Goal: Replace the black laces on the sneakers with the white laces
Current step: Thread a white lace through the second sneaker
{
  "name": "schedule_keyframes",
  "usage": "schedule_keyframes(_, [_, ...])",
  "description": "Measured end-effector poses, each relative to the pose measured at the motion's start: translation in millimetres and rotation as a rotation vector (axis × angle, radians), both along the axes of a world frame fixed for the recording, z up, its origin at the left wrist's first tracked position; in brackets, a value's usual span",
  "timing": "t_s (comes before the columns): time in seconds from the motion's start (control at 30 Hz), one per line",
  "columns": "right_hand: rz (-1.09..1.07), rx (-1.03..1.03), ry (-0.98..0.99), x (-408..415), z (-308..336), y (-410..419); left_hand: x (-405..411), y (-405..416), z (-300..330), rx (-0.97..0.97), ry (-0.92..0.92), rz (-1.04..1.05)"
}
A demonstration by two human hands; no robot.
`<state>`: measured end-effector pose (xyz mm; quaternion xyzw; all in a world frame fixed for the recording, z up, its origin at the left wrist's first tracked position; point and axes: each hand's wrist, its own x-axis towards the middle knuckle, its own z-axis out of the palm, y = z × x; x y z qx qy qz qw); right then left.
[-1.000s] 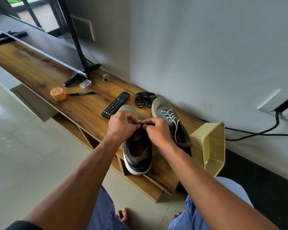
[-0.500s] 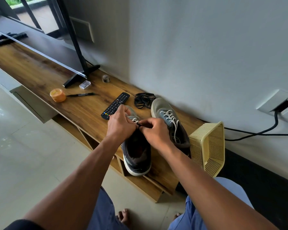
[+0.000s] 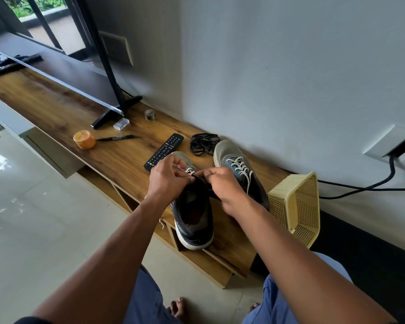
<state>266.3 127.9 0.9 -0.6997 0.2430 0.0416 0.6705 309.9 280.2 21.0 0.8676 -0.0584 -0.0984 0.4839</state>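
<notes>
Two grey sneakers stand on the wooden TV bench (image 3: 63,118). The right sneaker (image 3: 225,150) carries a white lace (image 3: 241,168) through its eyelets. The left sneaker (image 3: 194,220) lies heel toward me, with a white lace (image 3: 189,170) showing at its lower eyelets. My left hand (image 3: 167,181) and my right hand (image 3: 225,188) meet over its tongue, each with fingers curled and pinching the lace. The lace ends are hidden by the fingers. A heap of black laces (image 3: 202,143) lies behind the sneakers near the wall.
A black remote (image 3: 164,152) lies left of the left sneaker. Farther left are a marker (image 3: 117,138), an orange jar (image 3: 84,139), a small clear box (image 3: 121,124) and the TV stand foot (image 3: 110,113). A yellow basket (image 3: 295,206) lies tipped at the bench's right end. Cables (image 3: 360,188) run along the wall.
Both hands have drawn slightly toward the heel of the left sneaker, uncovering the white lace crossings at its lower eyelets. The sneakers and other items have stayed in place.
</notes>
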Motion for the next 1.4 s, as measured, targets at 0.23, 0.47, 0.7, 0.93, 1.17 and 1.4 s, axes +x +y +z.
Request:
schedule_keyframes(0.23, [-0.074,0.093,0.039,5,-5,-2,2,0,0,0.065,-0.029,-0.079])
schedule_keyframes(0.47, [-0.085,0.103,0.035,6,-6,-1,0,1,1,0.117,-0.095,-0.077])
schedule_keyframes(0.7, [-0.079,0.111,0.047,7,-7,-1,-1,-1,1,0.087,-0.114,-0.018])
schedule_keyframes(0.93, [-0.097,0.117,0.044,7,-10,1,1,-1,-3,0.05,-0.098,-0.029])
schedule_keyframes(1.17, [-0.148,-0.259,-0.122,9,-15,9,2,-5,-5,0.16,-0.133,-0.138])
schedule_keyframes(1.4, [-0.113,-0.54,-0.37,2,-3,11,3,-6,-3,0.136,-0.175,-0.122])
